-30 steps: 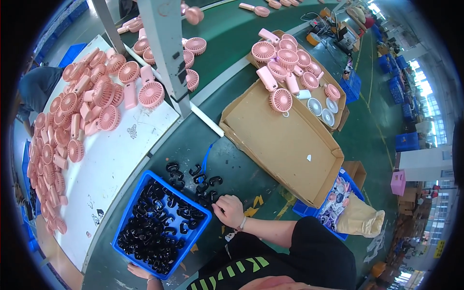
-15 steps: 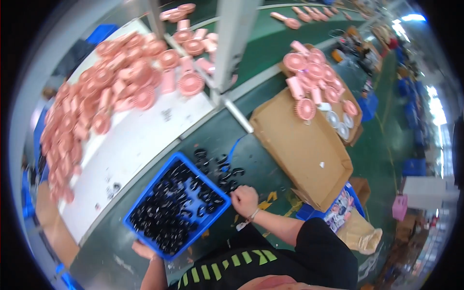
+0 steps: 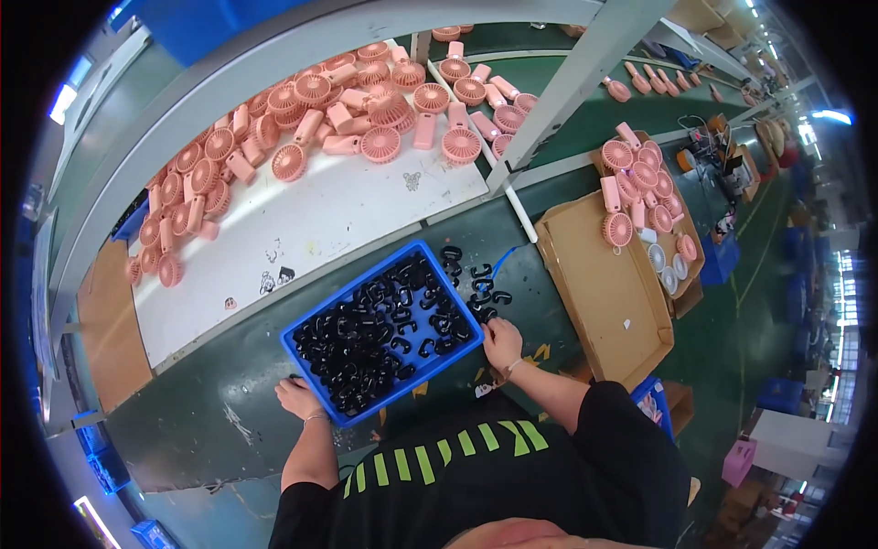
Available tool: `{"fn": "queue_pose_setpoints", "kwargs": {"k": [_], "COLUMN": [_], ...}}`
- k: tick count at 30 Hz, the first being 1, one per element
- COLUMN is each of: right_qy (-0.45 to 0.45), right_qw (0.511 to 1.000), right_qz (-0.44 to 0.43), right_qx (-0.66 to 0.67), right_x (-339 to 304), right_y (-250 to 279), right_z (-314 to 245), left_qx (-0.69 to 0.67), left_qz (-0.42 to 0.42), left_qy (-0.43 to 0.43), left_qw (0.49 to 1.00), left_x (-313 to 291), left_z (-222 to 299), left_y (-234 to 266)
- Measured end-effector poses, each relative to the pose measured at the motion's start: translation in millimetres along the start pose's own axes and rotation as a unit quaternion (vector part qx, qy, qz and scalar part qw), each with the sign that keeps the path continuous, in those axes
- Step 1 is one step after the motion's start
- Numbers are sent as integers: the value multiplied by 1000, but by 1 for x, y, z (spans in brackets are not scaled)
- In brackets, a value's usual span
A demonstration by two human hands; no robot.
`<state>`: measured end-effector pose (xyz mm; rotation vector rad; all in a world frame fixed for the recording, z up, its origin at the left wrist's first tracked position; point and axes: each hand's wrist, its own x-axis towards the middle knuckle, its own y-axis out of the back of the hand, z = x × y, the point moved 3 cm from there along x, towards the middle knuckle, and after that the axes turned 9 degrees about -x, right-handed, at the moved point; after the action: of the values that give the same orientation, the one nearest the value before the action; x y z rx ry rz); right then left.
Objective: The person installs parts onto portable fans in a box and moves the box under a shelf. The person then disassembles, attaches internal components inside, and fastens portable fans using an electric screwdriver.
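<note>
Our left hand and right hand half-curl at the blue tray's eight and three o'clock, grips unclear, so uneven lifting could spill the loose black clips.

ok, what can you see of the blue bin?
Blue bin: rectangular, open, raised walls, looks like plastic. It appears to rest on the green tabletop, turned askew, holding many small black curved parts, blue floor showing between some. The left hand is at its left side, the right hand at its right corner.
</note>
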<state>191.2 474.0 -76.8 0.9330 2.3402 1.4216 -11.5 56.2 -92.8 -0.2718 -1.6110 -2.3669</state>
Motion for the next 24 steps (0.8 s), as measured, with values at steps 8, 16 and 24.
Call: {"fn": "queue_pose_setpoints", "kwargs": {"k": [8,16,24], "right_qy": [-320,-279,-313], "right_qw": [881,872,911], "right_qz": [-95,-122,-48], "right_qx": [336,382,265], "right_x": [-28,-60,-187], "right_y": [-13,-28,-3], "right_z": [-19,-44,-21], "left_qx": [17,34,40], "left_qz": [-33,-50,-4], "left_qy": [24,9,-14], "left_qw": [999,998,999], "left_x": [6,0,2], "left_z": [7,4,1], "left_y": [1,2,-3]}}
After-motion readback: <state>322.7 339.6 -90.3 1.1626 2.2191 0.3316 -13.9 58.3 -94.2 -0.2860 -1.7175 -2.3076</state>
